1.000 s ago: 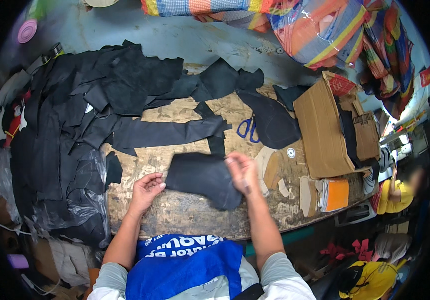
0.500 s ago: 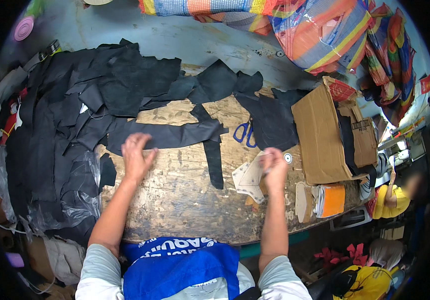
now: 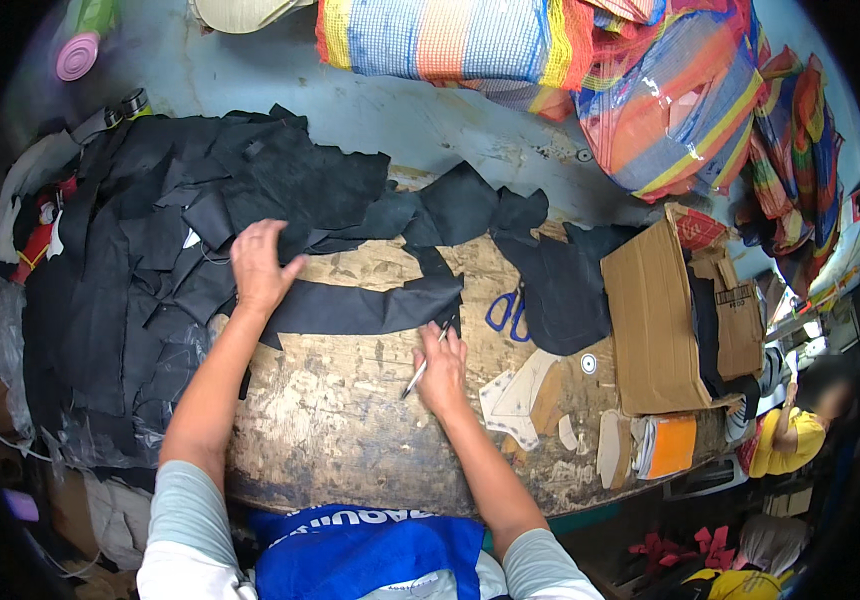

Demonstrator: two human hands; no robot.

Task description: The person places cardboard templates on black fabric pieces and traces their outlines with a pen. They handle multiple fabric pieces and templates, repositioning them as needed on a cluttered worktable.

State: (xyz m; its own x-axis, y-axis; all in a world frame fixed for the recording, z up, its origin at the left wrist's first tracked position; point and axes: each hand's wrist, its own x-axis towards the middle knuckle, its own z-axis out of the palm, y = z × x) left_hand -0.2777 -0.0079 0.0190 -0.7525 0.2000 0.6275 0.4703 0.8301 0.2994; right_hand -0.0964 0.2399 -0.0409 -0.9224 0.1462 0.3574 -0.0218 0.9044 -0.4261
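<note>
Long black strip (image 3: 360,308), lying flat, crosswise, slim whitish pen (image 3: 414,380), slanted, by the strip's right end

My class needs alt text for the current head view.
A person's right hand holds a pen-like tool near a long black strip on a wooden table; the left hand is over black pieces heaped at left. Blue-handled scissors, pale cut shapes and a cardboard box lie right.

slim pale pen (image 3: 415,379), long strip of plain black sheeting (image 3: 365,308), bulging woven sack (image 3: 675,115) striped blue, orange and yellow.
</note>
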